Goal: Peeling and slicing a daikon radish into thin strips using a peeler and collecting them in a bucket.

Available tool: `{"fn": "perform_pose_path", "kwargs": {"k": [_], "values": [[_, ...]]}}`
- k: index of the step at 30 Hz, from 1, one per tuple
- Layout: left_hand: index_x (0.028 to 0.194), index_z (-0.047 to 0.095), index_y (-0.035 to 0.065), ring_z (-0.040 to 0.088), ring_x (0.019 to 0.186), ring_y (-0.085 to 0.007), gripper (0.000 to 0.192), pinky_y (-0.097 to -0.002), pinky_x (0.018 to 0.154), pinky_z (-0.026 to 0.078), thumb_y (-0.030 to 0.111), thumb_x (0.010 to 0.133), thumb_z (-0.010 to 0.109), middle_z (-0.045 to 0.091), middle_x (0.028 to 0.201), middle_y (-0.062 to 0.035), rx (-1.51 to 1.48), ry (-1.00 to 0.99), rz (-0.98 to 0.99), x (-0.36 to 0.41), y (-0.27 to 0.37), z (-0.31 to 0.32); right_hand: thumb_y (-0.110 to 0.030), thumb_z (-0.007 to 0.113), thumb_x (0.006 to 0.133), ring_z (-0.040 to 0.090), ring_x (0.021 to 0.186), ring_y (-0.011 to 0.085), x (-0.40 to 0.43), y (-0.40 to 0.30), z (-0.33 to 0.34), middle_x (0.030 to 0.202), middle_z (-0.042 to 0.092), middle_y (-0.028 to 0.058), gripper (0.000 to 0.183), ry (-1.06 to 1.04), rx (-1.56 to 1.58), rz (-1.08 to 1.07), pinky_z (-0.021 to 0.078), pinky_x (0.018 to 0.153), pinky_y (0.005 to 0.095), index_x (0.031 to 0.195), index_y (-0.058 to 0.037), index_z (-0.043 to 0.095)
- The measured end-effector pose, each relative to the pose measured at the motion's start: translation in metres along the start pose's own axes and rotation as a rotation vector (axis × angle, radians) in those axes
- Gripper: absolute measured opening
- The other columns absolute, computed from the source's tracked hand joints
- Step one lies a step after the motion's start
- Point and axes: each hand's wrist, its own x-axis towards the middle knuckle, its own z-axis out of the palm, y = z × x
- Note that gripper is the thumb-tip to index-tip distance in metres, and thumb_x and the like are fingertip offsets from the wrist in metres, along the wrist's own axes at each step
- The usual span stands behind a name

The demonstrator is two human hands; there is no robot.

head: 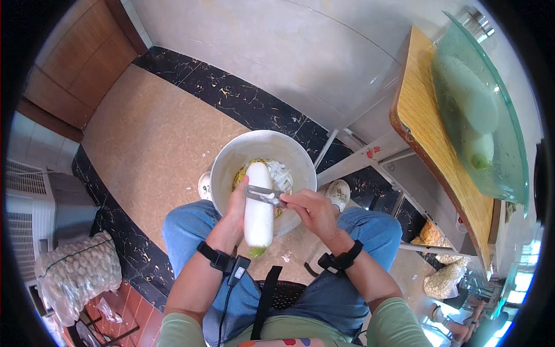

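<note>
My left hand (236,203) grips a white daikon radish (259,223) from its left side. The radish points away from me, with a green stem stub at its near end. A metal peeler (256,193) lies across its upper half, held by the handle in my right hand (313,211). Bits of white peel cling to the peeler's blade. Beneath the radish stands a white bucket (223,162) between my legs. White peelings (282,175) and some yellow scraps (239,174) lie inside; the radish and my hands hide part of them.
To the right, a wood-topped table (418,108) carries a translucent green basin (511,143) with a pale radish (479,152) in it. A clear bag of garlic-like bulbs (80,269) sits at lower left, by a white vented appliance (30,208). Another person (466,325) is at far lower right.
</note>
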Motion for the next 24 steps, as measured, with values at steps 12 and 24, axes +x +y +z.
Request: {"fn": "perform_pose_path", "kwargs": {"k": [12, 24], "values": [[0.117, 0.057, 0.002, 0.067, 0.069, -0.0257, 0.059, -0.04, 0.056, 0.059, 0.05, 0.1, 0.028, 0.066, 0.087, -0.0147, 0.068, 0.002, -0.017, -0.007, -0.006, 0.001, -0.012, 0.062, 0.089, 0.067, 0.077, 0.0275, 0.02, 0.013, 0.012, 0.088, 0.069, 0.0108, 0.017, 0.114, -0.063, 0.1, 0.0524, 0.067, 0.0352, 0.102, -0.0132, 0.072], [0.119, 0.057, 0.0028, 0.067, 0.069, -0.0248, 0.058, -0.0386, 0.063, 0.059, 0.053, 0.098, 0.038, 0.066, 0.088, -0.0157, 0.118, -0.212, -0.011, -0.034, -0.009, 0.022, -0.034, 0.053, 0.091, 0.067, 0.085, 0.0343, 0.012, 0.04, 0.013, 0.092, 0.069, 0.0147, 0.026, -0.277, -0.423, 0.555, 0.0519, 0.074, 0.0447, 0.103, -0.0183, 0.071]]}}
